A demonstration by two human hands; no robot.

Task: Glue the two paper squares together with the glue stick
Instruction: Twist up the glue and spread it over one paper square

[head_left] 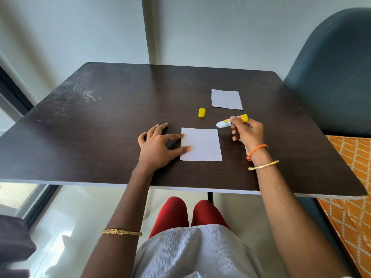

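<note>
A white paper square (204, 144) lies flat near the front middle of the dark table (112, 109). My left hand (158, 146) rests spread on the table, its thumb and forefinger pressing the square's left edge. My right hand (248, 131) grips the uncapped glue stick (230, 121), whose white tip points left, just above the square's far right corner. The yellow cap (201, 112) stands on the table behind the square. A second white paper square (226, 99) lies farther back to the right.
A dark blue chair back (331, 73) stands right of the table, with an orange patterned fabric (351, 177) below it. The wall is close behind the table's far edge. My knees are under the front edge.
</note>
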